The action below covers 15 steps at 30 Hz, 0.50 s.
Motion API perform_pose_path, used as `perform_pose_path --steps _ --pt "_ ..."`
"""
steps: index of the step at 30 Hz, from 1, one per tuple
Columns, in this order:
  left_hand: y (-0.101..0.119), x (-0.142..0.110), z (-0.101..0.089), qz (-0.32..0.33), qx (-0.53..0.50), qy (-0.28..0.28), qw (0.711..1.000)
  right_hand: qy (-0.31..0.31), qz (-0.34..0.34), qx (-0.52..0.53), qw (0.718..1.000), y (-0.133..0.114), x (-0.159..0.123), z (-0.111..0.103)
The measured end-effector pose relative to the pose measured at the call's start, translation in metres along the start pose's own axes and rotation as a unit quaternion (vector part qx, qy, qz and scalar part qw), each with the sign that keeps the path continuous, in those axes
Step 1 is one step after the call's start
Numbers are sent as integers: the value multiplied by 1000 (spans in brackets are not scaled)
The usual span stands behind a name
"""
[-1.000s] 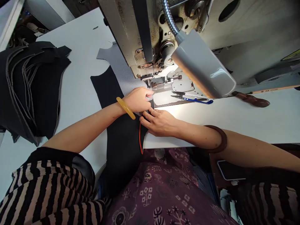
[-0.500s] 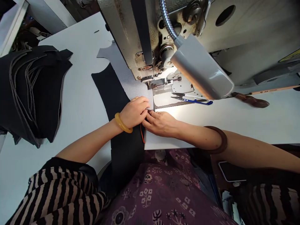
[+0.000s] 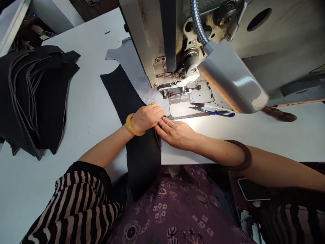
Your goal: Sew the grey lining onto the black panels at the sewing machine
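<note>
A black fabric panel runs down over the table's front edge, beside a grey mesh fabric piece that passes under the sewing machine's presser foot. My left hand, with a yellow bangle on its wrist, is closed on the edge of the fabric just in front of the foot. Its fingertips are hidden. Against it, my right hand pinches the same edge, fingers together. Below the right fingers a thin red-orange strip shows along the black panel's edge.
The sewing machine and its grey lamp stand over the work. Blue-handled thread snips and a brown wooden handle lie to the right. Stacked black panels are at left; a phone lies low right.
The view has shifted, so the machine and snips appear farther right. My left hand's knuckles have turned up slightly, showing a ring. Less of the red-orange strip shows. Both hands stay at the fabric edge.
</note>
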<state>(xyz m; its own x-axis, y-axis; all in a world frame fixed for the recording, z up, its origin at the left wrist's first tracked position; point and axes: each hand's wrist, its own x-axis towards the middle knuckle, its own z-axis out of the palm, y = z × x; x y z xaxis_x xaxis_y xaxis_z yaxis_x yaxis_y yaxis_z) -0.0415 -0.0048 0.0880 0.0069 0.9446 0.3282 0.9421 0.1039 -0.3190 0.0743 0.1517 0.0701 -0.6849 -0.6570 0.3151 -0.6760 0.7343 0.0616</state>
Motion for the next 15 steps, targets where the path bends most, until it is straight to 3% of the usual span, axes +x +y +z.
perform_pose_path --steps 6,12,15 --pt "-14 1 7 6 5 -60 998 5 -27 -3 1000 0 -1 3" --pt "-25 8 10 39 18 -42 998 28 3 -25 999 3 3 5" --pt "-30 10 12 33 11 -73 997 2 19 -21 1000 4 6 6"
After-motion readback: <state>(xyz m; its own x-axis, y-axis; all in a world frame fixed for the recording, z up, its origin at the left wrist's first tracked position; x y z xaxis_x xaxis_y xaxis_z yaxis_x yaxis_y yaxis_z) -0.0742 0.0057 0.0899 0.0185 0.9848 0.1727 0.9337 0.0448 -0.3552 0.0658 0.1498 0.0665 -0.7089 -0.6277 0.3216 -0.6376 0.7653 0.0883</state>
